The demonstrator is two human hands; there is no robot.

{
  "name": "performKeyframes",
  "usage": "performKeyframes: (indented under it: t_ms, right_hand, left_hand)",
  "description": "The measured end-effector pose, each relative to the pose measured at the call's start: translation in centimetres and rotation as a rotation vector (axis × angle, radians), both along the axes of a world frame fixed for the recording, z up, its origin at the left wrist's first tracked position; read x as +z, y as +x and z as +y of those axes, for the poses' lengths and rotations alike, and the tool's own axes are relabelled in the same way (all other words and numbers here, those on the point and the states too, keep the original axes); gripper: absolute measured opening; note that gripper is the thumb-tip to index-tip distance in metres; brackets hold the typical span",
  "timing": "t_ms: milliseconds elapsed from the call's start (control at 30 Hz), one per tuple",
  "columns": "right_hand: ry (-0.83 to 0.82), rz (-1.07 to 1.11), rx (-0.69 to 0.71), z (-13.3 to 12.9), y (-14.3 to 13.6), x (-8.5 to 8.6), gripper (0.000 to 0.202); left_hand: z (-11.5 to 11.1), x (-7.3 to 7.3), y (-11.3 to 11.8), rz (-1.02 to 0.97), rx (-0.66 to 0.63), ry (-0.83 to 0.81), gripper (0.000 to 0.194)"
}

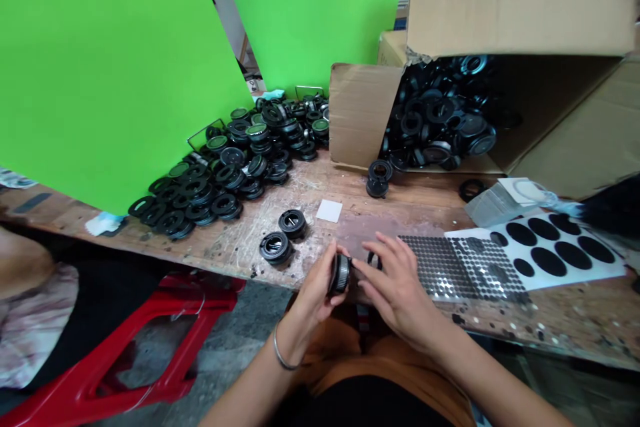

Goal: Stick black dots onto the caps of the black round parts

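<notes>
My left hand [320,283] is closed around a black round part with a ribbed rim [341,274], held on edge over the table's front edge. My right hand [395,277] is beside it with fingers apart, the index fingertip at the part's right side. Partly hidden behind those fingers is a black ring-shaped piece [374,259]; whether the hand touches it I cannot tell. On the table to the left sit two similar round parts, a nearer one [276,248] and a farther one [293,223]. A small white square [329,211] lies beyond my hands.
Many black round parts [233,177] are heaped at the left by green panels [115,67]. A tipped cardboard box [365,113] holds more. Sheets of small dots [440,267] and large black ovals [547,261] lie right, near a plastic bag [493,203]. A red stool [170,340] and another person are left.
</notes>
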State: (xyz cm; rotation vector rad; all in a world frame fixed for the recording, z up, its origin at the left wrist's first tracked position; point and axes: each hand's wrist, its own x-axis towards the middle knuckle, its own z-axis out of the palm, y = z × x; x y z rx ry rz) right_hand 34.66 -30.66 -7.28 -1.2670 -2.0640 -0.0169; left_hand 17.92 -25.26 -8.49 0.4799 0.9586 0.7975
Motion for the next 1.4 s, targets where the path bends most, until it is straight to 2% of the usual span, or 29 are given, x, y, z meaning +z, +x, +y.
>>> performKeyframes:
  t_ms: [67,133,267,433,567,733,867,1000,1267,1333,1400]
  right_hand:
    - [-0.011,0.117,-0.047,-0.1,0.3,-0.3,0.019]
    - [-0.124,0.146,-0.057,-0.1,0.3,-1.1,0.011]
    - [-0.380,0.022,-0.001,0.0,-0.7,-3.0,0.011]
    - [-0.437,-0.147,-0.018,1.2,-1.7,-3.6,0.012]
    - [-0.383,-0.286,-0.028,1.8,-2.3,-3.6,0.012]
    - [-0.181,-0.384,-0.120,0.6,-3.2,-4.3,0.015]
    - [-0.073,-0.128,-0.080,0.3,-2.6,-3.2,0.014]
    - [0.021,0.113,-0.088,1.3,-1.3,-1.4,0.010]
    - [0.008,0.021,-0.071,2.5,-0.6,-0.3,0.011]
    - [-0.021,0.018,-0.046,2.3,-0.7,-0.4,0.011]
    - [-0.080,0.046,-0.006,2.1,-0.8,-1.0,0.013]
  left_hand:
    - [0.6,0.1,-0.7,0.017,0.034,0.063,0.044]
    - [1.2,0.3,-1.3,0.011,0.076,0.100,0.044]
    - [1.7,0.0,-2.2,-0.028,0.092,0.102,0.040]
    - [1.4,-0.6,-2.2,-0.057,0.088,0.083,0.039]
    - [1.3,-0.5,-2.0,-0.038,0.097,0.085,0.041]
    - [1.0,-0.5,-1.8,0.056,0.167,0.154,0.043]
    - [0.6,-0.2,-1.4,0.171,0.204,0.238,0.046]
    - [0.2,0.5,-0.8,0.232,0.190,0.266,0.048]
    - [-0.7,1.4,0.6,0.233,0.164,0.273,0.046]
    - [-0.7,1.3,0.7,0.234,0.205,0.280,0.045]
    - [-0.4,1.2,0.5,0.235,0.299,0.285,0.045]
